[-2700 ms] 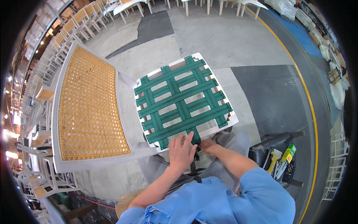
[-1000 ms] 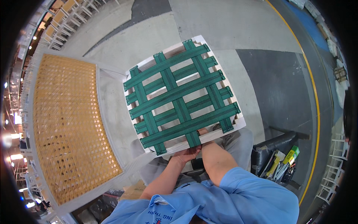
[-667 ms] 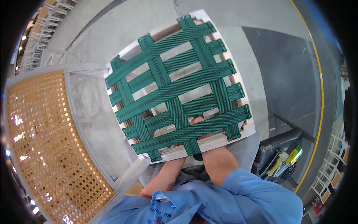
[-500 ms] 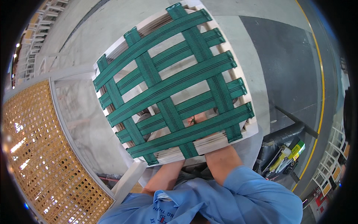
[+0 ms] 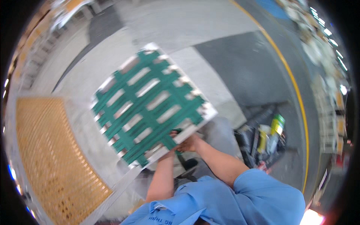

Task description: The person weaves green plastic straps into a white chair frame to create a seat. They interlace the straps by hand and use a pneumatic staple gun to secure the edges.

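A white chair frame [image 5: 208,112] carries a seat of woven green webbing [image 5: 150,99]. Its back is a yellow cane panel [image 5: 56,150] on the left. My right hand [image 5: 190,144] is at the near rail of the seat, fingers closed beside a webbing end; what they pinch is blurred. Next to it my left hand [image 5: 169,153] reaches up under the same rail, its fingers mostly hidden by the frame. A bit of fingers shows through a gap in the webbing. A dark strip hangs below my hands; I cannot make out what it is.
At the right stands a black holder [image 5: 245,144] with a green and yellow can [image 5: 277,123] and several tools. A yellow line [image 5: 290,75] crosses the grey floor. White chair frames [image 5: 330,116] line the far right, and more furniture stands at the upper left.
My view has shifted and blurred, and the seat appears smaller and lower. My right hand has come out from beneath the seat to the near rail, close to my left.
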### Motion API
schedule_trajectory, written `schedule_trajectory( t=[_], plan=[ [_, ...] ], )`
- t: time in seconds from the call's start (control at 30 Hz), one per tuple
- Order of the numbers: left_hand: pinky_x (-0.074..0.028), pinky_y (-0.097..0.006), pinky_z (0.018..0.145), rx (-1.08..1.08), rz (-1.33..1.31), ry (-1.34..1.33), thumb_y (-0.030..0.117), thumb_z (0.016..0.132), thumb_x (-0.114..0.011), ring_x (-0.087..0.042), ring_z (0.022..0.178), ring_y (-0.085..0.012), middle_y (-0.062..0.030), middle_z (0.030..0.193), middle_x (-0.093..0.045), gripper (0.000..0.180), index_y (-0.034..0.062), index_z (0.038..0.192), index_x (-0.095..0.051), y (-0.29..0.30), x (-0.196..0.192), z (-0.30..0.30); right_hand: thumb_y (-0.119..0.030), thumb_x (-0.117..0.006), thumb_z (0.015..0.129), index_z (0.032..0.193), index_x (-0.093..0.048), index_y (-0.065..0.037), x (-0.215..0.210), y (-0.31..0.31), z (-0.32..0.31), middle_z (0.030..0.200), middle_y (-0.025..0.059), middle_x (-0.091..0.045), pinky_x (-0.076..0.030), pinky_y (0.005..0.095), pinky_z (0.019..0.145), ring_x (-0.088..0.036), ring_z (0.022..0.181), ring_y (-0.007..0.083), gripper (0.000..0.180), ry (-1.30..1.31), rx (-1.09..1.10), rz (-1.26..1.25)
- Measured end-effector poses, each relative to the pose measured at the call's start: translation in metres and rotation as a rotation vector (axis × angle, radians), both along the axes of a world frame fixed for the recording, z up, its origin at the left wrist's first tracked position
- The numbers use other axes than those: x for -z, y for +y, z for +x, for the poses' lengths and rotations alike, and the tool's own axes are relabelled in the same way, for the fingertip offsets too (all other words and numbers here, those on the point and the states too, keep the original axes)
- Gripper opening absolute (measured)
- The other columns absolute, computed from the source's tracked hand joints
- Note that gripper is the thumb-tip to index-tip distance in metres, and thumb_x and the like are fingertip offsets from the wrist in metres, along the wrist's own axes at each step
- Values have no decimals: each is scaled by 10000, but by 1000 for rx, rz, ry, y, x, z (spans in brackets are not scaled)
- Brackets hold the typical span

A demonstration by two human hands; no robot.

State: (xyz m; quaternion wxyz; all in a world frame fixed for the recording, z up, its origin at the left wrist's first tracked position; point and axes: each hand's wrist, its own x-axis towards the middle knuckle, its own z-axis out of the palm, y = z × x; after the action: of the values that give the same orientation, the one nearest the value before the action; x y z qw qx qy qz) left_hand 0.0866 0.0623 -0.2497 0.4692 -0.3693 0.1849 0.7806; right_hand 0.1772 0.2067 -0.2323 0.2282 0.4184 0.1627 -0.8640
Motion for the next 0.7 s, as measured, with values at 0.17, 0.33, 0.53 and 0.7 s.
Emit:
schedule_trajectory(
  t=[0.17, 0.33, 0.53, 0.7],
  plan=[
    [-430, -291, 386, 187, 307, 129, 170, 961, -647, -597, 496, -140, 30, 788, -717, 88, 97, 961, -697, -8, 2, -18, -140, -599, 1048, 1133, -711, -18, -169, 58, 96, 1023, 91, -742, -581, 318, 805, -702, 841, 182, 186, 239, 36, 997],
    [-421, -259, 416, 37, -43, -10, 202, 975, -636, -593, 526, -131, 19, 816, -727, 105, 122, 941, -694, 14, -26, -9, -273, -735, 871, 1099, -743, -4, -177, 194, 256, 1070, 218, -762, -580, 419, 861, -749, 972, 313, 353, -759, -77, 1776],
    [-485, -388, 488, -143, -104, -57, 343, 941, -647, -631, 630, -202, -17, 811, -706, 215, 133, 924, -688, -1, -45, -9, -398, -796, 746, 1085, -777, -29, -125, 232, 279, 1119, 240, -750, -566, 465, 932, -718, 1083, 399, 501, -879, -479, 1624],
    [-523, -525, 576, -145, 60, 112, 383, 948, -668, -682, 810, -278, -81, 873, -685, 240, 146, 911, -668, 12, -70, -5, -213, -915, 621, 1168, -708, 24, -124, 236, 299, 1169, 247, -738, -565, 464, 945, -707, 1114, 412, 631, -996, -362, 1590]
  ],
)
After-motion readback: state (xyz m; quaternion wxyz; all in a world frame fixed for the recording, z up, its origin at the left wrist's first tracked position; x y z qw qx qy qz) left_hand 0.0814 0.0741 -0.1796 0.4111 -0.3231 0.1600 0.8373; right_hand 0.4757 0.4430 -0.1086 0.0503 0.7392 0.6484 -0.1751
